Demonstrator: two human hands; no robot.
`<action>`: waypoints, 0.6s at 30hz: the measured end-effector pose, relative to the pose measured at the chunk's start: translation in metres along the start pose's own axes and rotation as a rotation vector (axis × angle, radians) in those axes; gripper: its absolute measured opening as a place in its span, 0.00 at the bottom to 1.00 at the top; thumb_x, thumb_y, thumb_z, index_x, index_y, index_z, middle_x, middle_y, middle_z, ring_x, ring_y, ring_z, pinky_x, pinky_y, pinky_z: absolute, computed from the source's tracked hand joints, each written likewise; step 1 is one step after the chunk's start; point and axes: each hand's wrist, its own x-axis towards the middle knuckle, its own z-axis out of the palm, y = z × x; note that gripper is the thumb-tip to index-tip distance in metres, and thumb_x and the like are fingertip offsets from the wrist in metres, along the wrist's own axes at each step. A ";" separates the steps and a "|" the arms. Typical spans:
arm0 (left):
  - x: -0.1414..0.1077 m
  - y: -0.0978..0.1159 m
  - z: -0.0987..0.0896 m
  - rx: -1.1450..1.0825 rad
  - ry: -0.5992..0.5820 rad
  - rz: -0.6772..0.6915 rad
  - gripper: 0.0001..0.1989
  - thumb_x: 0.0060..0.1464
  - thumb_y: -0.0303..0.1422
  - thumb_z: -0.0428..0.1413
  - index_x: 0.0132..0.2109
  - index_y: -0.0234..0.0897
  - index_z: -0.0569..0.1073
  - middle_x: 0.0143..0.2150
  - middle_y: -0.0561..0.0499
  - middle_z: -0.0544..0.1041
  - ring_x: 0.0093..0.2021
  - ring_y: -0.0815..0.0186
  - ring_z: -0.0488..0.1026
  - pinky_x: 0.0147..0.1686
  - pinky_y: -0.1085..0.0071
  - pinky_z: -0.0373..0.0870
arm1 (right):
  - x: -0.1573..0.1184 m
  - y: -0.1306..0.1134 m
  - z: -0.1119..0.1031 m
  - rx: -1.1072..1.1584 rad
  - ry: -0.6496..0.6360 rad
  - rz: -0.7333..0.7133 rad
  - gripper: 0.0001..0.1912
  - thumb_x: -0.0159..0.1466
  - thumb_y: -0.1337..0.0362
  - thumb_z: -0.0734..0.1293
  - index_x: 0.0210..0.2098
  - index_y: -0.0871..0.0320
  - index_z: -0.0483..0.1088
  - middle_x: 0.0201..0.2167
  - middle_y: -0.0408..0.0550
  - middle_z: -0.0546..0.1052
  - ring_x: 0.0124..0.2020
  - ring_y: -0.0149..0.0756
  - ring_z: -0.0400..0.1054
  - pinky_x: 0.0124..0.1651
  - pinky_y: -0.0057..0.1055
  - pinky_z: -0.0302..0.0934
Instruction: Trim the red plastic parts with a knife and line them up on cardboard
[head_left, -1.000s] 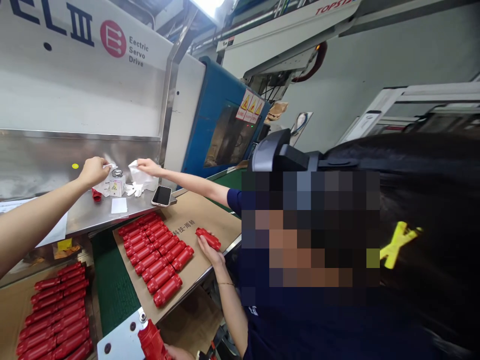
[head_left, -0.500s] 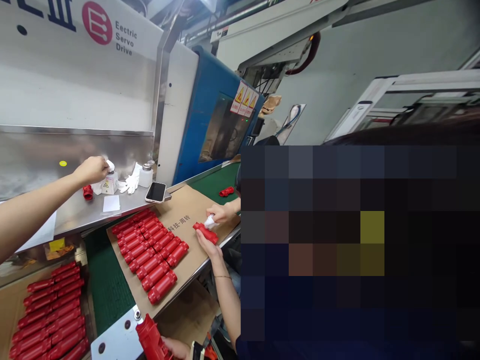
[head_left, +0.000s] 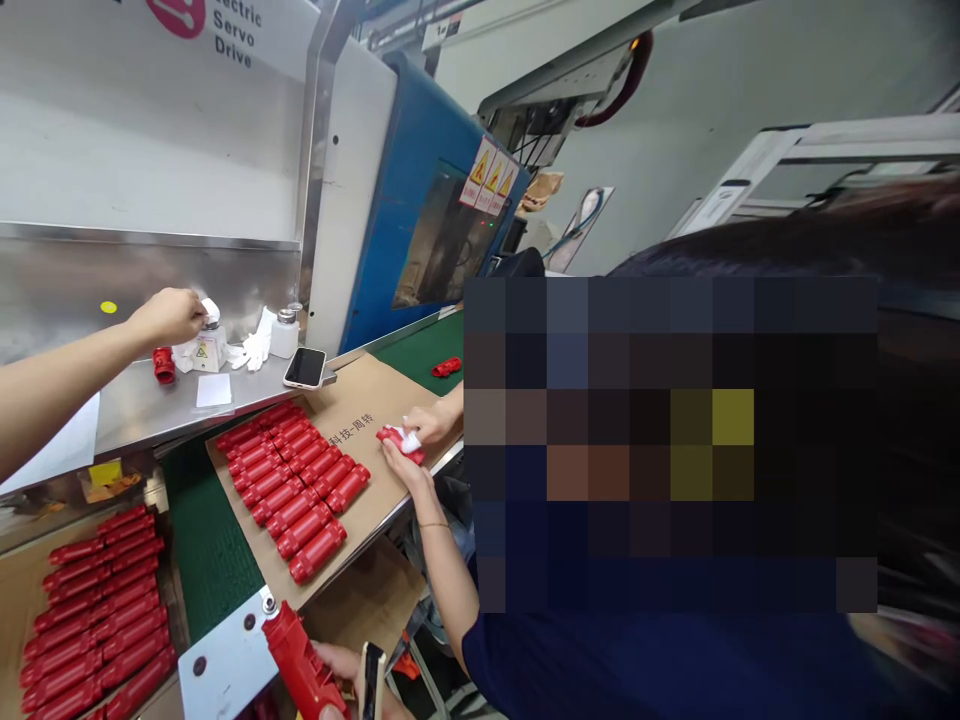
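Red part (head_left: 294, 655) | held in right grip (head_left: 330, 665) | left grip (head_left: 169, 318) apparently closed on bottle (head_left: 211, 352)

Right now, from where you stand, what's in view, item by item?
blue machine: one, blue, behind the shelf
steel shelf: one, silver, left
labelled bottle: one, white, on shelf
plain bottle: one, white, on shelf
smartphone: one, black, on shelf
cardboard sheet: one, brown, on green belt
red moulded parts: many, red, rows on cardboard
lower red parts: many, red, lower left
co-worker: one, navy shirt, right
left hand: one, at labelled bottle's top
right hand: one, bottom, holding a red part
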 end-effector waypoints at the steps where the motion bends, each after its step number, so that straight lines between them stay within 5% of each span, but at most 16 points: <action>1: 0.000 0.002 -0.001 0.007 -0.009 -0.006 0.21 0.69 0.41 0.62 0.62 0.36 0.76 0.62 0.42 0.78 0.56 0.53 0.80 0.54 0.49 0.80 | -0.001 -0.003 0.002 0.008 0.006 0.015 0.19 0.75 0.55 0.71 0.61 0.57 0.73 0.59 0.54 0.78 0.53 0.45 0.77 0.53 0.47 0.78; 7: -0.001 0.010 -0.004 -0.002 -0.003 -0.042 0.21 0.69 0.42 0.61 0.62 0.35 0.76 0.62 0.43 0.77 0.56 0.53 0.80 0.56 0.50 0.79 | -0.002 -0.024 0.016 0.009 0.044 0.089 0.17 0.76 0.55 0.70 0.59 0.58 0.74 0.57 0.53 0.79 0.52 0.45 0.78 0.53 0.46 0.77; 10: -0.003 0.015 -0.009 -0.040 0.016 -0.059 0.20 0.71 0.42 0.59 0.61 0.34 0.76 0.62 0.43 0.77 0.56 0.53 0.80 0.57 0.51 0.78 | -0.031 -0.038 0.030 -0.002 0.056 0.106 0.19 0.76 0.55 0.70 0.61 0.58 0.73 0.59 0.54 0.78 0.54 0.47 0.77 0.54 0.48 0.77; 12: -0.007 0.020 -0.014 -0.084 0.027 -0.077 0.20 0.72 0.42 0.56 0.61 0.32 0.77 0.61 0.44 0.78 0.56 0.52 0.80 0.57 0.52 0.78 | -0.076 -0.046 0.045 -0.014 0.050 0.128 0.17 0.80 0.55 0.64 0.60 0.59 0.74 0.59 0.52 0.77 0.57 0.48 0.77 0.57 0.47 0.75; 15: -0.016 0.027 -0.026 -0.178 0.059 -0.152 0.21 0.75 0.41 0.51 0.60 0.27 0.77 0.59 0.45 0.78 0.57 0.53 0.80 0.57 0.52 0.77 | -0.170 -0.058 0.078 -0.040 0.005 0.218 0.15 0.65 0.50 0.79 0.50 0.45 0.82 0.48 0.50 0.85 0.50 0.53 0.79 0.43 0.42 0.79; 18: -0.038 0.029 -0.037 -0.287 0.164 -0.289 0.28 0.76 0.42 0.46 0.61 0.18 0.74 0.56 0.44 0.77 0.57 0.50 0.79 0.53 0.53 0.74 | -0.245 -0.070 0.114 -0.091 -0.006 0.367 0.21 0.68 0.48 0.75 0.52 0.54 0.84 0.45 0.55 0.87 0.45 0.51 0.82 0.48 0.41 0.78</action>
